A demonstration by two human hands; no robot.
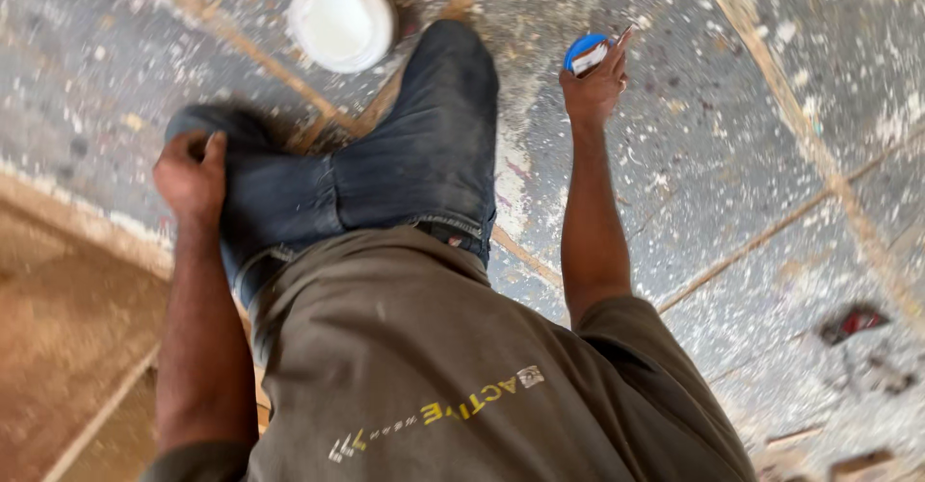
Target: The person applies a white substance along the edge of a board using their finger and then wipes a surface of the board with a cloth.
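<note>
A: The left hand (pixel 190 176) is clenched on the dark jeans (pixel 405 155) at the knee.

B: The right hand (pixel 594 85) grasps a blue-handled scraper (pixel 589 53). The white paint bucket (pixel 341 20) stands near the foot; I think one step could tip it.

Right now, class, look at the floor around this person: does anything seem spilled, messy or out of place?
Yes. White splatter covers the grey floor, thickest near the white bucket. The right hand holds a blue-handled tool; the left hand rests on a knee.
</note>
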